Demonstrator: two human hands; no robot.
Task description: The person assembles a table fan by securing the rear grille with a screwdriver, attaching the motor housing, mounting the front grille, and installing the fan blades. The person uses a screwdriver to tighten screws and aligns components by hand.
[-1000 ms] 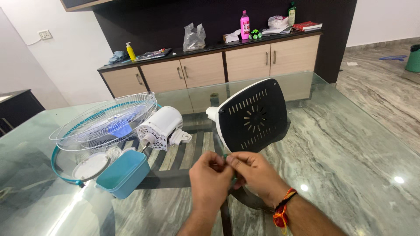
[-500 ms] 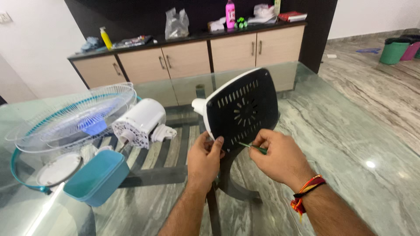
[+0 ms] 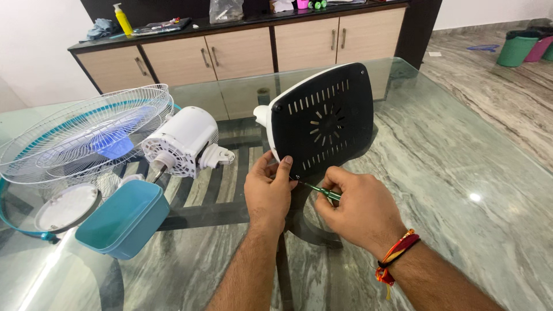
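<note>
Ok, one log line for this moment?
left hand: steadies fan base | right hand: green screwdriver, tip at base's lower corner | glass table

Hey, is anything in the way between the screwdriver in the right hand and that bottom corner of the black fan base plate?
Nothing visible. The right hand holds the green screwdriver with its tip at the lower left corner of the black base plate. The left hand grips that edge beside the corner, not across the tool's path.

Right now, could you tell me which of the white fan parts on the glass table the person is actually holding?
The tilted fan base with the slotted black underside: the left hand grips its lower edge. The white motor and wire grille lie untouched further left.
</note>
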